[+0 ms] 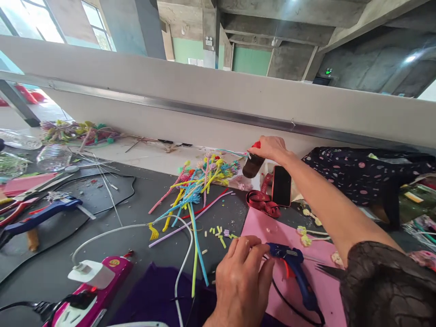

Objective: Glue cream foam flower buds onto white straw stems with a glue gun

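My right hand (272, 147) reaches to the back of the table, its fingers wrapped round the top of a dark brown bottle (252, 166) with a red cap. The bottle tilts slightly beside a heap of coloured pipe-cleaner flowers (204, 179). Nearer to me, my left hand (241, 279) has its fingers curled in toward the thumb; whatever they hold, if anything, is hidden. Just right of it, a blue glue gun (293, 268) lies on a pink sheet (259, 229). A red lanyard (262, 202) and a phone (282, 186) lie below my right forearm.
A pink power strip (116, 268) with a white charger (91, 274) and cables occupies the front left. Behind it lie blue-handled pliers (47, 211), scissors (37, 187) and plastic bottles (54, 157). A dark patterned bag (357, 172) stands at right, against the white partition (204, 86).
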Motion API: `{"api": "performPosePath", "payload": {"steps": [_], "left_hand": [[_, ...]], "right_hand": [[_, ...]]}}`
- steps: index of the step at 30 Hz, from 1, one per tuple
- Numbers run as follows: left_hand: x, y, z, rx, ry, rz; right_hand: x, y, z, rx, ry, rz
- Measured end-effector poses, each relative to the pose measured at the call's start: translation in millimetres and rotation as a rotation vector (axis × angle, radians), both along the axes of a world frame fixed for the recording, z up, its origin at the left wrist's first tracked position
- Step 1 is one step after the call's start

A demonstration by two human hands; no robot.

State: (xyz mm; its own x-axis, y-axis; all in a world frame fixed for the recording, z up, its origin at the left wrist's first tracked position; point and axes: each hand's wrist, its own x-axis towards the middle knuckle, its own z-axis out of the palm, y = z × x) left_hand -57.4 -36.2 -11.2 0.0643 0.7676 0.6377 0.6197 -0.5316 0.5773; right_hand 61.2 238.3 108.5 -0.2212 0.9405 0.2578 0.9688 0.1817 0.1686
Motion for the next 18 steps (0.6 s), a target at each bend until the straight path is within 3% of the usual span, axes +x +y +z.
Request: {"api": "performPosePath", "payload": {"steps": [4, 8, 10, 13, 15, 18], "left_hand": [[-4, -2, 7.0, 0.006, 0.015, 0.038], [-4, -15, 23.8, 0.045, 0.011, 0.123], [-2, -29, 33.5, 0.034, -0.004, 0.132], [6, -55, 42.5, -0.002, -0.063, -0.001], [12, -73, 41.0, -0.065, -0.139, -0.140], [20, -99, 27.3, -0.233, -0.252, -0.249]], "right_hand": [[10, -47, 41.8, 0.195, 0.065, 0.114], [23, -137, 64.2, 0.205, 0.204, 0.296], [30, -189, 60.7, 0.096, 0.354, 0.418], [38, -261, 44.0, -0.102, 0.625, 0.557], [41, -298, 32.6, -0.230, 0.828, 0.615], [44, -337, 23.2, -0.275, 1.039, 0.632]]}}
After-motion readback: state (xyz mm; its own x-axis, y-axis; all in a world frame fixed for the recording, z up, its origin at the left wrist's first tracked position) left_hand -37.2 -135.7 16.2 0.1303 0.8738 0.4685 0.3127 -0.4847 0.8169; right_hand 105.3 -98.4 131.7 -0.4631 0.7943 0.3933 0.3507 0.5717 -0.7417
